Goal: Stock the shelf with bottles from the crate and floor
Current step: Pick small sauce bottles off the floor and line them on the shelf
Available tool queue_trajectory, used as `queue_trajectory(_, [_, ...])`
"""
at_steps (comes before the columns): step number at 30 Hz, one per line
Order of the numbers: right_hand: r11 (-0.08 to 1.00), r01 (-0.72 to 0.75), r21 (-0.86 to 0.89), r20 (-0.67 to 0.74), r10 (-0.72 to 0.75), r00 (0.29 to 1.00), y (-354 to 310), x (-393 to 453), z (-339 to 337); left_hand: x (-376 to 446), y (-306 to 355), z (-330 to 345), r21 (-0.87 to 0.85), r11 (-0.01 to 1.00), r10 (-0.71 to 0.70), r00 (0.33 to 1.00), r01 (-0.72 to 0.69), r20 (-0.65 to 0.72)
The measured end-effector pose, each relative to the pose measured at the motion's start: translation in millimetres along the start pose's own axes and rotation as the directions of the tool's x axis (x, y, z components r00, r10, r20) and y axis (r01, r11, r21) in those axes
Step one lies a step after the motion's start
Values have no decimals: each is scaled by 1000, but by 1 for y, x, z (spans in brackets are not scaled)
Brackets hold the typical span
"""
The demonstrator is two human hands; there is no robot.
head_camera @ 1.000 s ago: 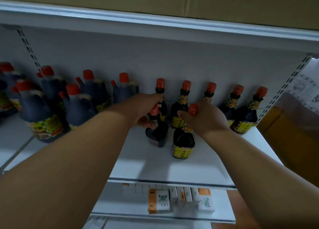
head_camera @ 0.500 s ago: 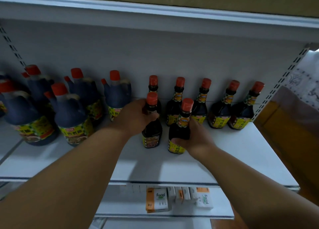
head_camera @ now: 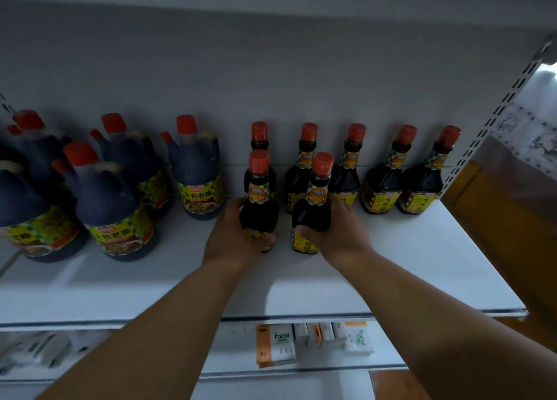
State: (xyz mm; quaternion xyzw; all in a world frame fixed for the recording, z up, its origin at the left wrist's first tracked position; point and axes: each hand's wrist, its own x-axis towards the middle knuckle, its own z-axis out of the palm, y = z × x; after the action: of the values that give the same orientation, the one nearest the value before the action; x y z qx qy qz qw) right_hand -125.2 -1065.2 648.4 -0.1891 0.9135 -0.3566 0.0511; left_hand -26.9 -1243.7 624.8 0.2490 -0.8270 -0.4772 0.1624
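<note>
Two small dark sauce bottles with red caps and yellow labels stand upright on the white shelf (head_camera: 422,267), side by side in front of a back row of several like bottles (head_camera: 382,179). My left hand (head_camera: 232,236) wraps the lower body of the left bottle (head_camera: 259,200). My right hand (head_camera: 337,233) grips the base of the right bottle (head_camera: 313,206). Both bottles rest on the shelf board. No crate or floor is in view.
Several large dark jugs (head_camera: 111,206) with red caps fill the shelf's left half. A slotted upright (head_camera: 494,116) bounds the shelf at the right. Boxes marked Facial (head_camera: 277,345) lie on the shelf below. Another shelf board runs overhead.
Both bottles went from tilted and held by the necks to upright on the shelf. My hands slid down to the bottle bodies.
</note>
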Motion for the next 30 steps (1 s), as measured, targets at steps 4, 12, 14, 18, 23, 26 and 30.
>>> queue_trajectory(4, [996, 50, 67, 26, -52, 998, 2, 4, 4, 2, 0, 16, 46, 998, -26, 993, 31, -118])
queue_trajectory(12, [992, 4, 128, -62, 4, 998, 4, 4, 18, 6, 1, 30, 47, 998, -31, 988, 38, -153])
queue_trajectory(14, [989, -38, 141, -65, 48, 997, 5, 3, 23, 6, 1, 32, 24, 999, -44, 984, 49, -171])
queue_trajectory(18, [995, -39, 94, -62, 45, 997, 8, 7, 26, 7, 3, 32, 37, 998, -43, 981, 51, -187])
queue_trajectory(23, [996, -15, 85, -47, 19, 999, 8, 12, 25, 7, 5, 31, 80, 994, -57, 981, 73, -186])
queue_trajectory(26, [997, -5, 77, -37, 8, 999, 9, 13, 25, 5, 7, 30, 102, 991, -62, 981, 81, -181])
queue_trajectory(30, [997, 17, 74, -16, -16, 1000, 12, 14, 23, 2, 10, 27, 151, 985, -60, 985, 86, -164])
